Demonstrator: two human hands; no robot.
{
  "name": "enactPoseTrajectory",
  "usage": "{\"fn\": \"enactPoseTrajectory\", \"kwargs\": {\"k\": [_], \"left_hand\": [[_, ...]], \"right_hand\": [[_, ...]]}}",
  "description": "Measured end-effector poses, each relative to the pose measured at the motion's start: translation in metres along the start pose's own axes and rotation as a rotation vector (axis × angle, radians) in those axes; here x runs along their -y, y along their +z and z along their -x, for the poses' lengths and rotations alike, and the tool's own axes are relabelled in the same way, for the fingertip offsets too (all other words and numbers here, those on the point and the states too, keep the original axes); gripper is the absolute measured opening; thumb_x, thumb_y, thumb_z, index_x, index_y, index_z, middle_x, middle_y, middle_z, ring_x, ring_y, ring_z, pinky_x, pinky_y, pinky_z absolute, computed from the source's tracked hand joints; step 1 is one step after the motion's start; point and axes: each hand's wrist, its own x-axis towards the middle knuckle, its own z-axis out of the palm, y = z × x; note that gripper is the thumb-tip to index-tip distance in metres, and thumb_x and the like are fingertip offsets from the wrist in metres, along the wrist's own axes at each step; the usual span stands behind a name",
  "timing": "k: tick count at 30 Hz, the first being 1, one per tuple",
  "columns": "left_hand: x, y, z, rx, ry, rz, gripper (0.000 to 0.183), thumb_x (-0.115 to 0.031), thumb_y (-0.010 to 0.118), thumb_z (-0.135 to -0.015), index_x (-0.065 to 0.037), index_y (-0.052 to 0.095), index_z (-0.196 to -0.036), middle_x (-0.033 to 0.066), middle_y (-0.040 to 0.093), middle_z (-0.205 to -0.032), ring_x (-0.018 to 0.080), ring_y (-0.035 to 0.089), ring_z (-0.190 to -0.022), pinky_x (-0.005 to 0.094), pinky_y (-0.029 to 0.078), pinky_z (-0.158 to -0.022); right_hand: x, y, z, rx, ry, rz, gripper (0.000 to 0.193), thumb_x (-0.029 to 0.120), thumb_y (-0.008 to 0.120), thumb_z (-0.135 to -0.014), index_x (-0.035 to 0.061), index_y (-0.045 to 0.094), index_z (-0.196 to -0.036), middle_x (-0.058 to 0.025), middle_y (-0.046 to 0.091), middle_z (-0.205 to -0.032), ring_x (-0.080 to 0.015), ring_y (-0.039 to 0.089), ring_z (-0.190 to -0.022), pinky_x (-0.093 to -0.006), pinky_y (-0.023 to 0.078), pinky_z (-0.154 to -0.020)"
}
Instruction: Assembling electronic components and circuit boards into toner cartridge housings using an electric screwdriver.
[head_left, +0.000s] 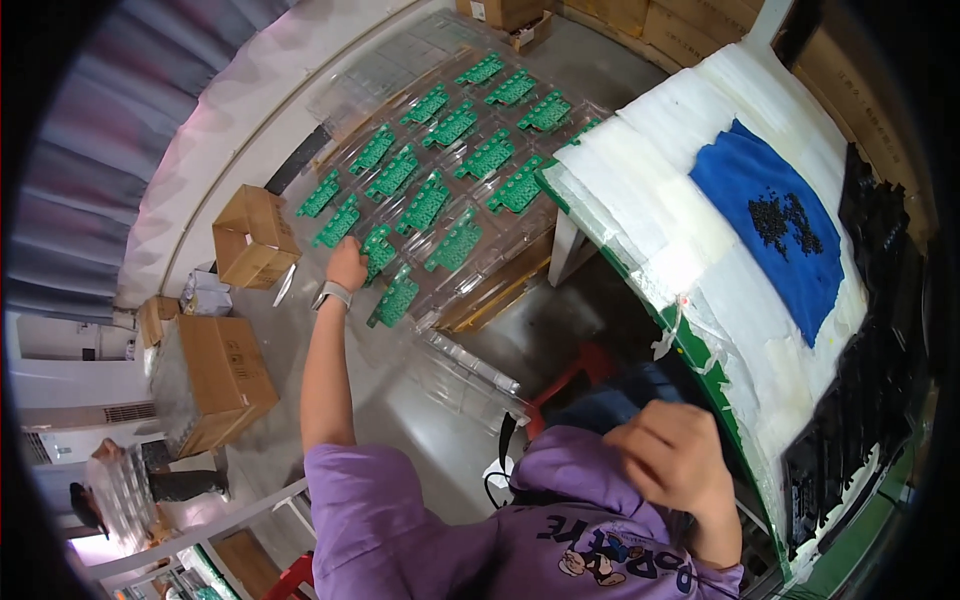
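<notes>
Green circuit boards lie in rows in clear plastic trays [415, 270] on the left. My left hand [347, 265], with a light watch band on the wrist, reaches out to the near left of the rows. Its fingers are closed at the edge of one circuit board [377, 252]; the fingertips are partly hidden. Another circuit board [395, 298] lies just nearer to me. My right hand [672, 455] is raised in front of my purple shirt, beside the table edge. Its fingers are curled in, and whatever they may hold is hidden.
On the right, a green-edged table [690, 350] is covered with white sheets [640, 185]. A blue cloth [740, 170] there bears small black parts [775, 220]; black strips [845, 430] lie beyond. Cardboard boxes [225, 370] stand left. A red stool [580, 375] is below. Another person [125, 490] is far left.
</notes>
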Motion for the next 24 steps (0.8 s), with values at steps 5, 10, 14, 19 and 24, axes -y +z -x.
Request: {"fn": "enactPoseTrajectory", "kwargs": {"k": [5,10,14,19,24], "left_hand": [[0.005,-0.011,0.0,0.05,-0.077,0.18,0.025,-0.015,0.063,-0.076,0.002,0.051,-0.088,0.0224,0.058,-0.096,0.0392,0.055,-0.093,0.0442,0.044,-0.078],[0.03,-0.041,-0.044,0.097,-0.027,-0.057,0.029,-0.023,0.058,-0.081,0.002,0.057,-0.097,0.0255,0.058,-0.1,0.0393,0.055,-0.095,0.0443,0.044,-0.081],[0.08,-0.058,-0.083,-0.038,-0.004,-0.221,0.031,-0.023,0.058,-0.08,0.002,0.056,-0.099,0.0252,0.058,-0.1,0.0405,0.054,-0.095,0.0437,0.043,-0.084],[0.08,-0.027,-0.089,0.158,-0.004,-0.353,0.033,-0.024,0.059,-0.078,0.002,0.054,-0.098,0.0253,0.058,-0.102,0.0399,0.053,-0.094,0.0437,0.043,-0.084],[0.104,-0.019,-0.083,0.046,-0.016,0.056,0.038,-0.025,0.061,-0.077,0.0,0.054,-0.105,0.0247,0.059,-0.1,0.0404,0.055,-0.097,0.0434,0.043,-0.086]], "right_hand": [[-0.015,-0.015,-0.029,-0.231,0.067,0.259,0.024,0.0,0.062,-0.054,0.003,0.06,-0.078,-0.0076,0.05,-0.066,-0.0241,0.051,-0.057,-0.0329,0.04,-0.047],[-0.03,-0.015,-0.041,-0.469,0.199,0.429,0.02,-0.004,0.061,-0.059,0.001,0.058,-0.078,-0.01,0.05,-0.072,-0.0269,0.051,-0.066,-0.0333,0.04,-0.055],[-0.029,-0.011,-0.046,-0.462,0.228,0.425,0.02,-0.004,0.061,-0.06,0.0026,0.057,-0.079,-0.0096,0.049,-0.073,-0.0272,0.049,-0.068,-0.0347,0.038,-0.058],[-0.034,-0.007,-0.053,-0.403,0.28,0.486,0.02,-0.002,0.06,-0.06,0.0035,0.054,-0.078,-0.0095,0.045,-0.071,-0.0278,0.045,-0.067,-0.0362,0.036,-0.057],[-0.035,-0.005,-0.064,-0.363,0.293,0.515,0.02,-0.001,0.058,-0.058,0.0028,0.051,-0.076,-0.0112,0.043,-0.072,-0.0289,0.043,-0.066,-0.037,0.035,-0.057]]}}
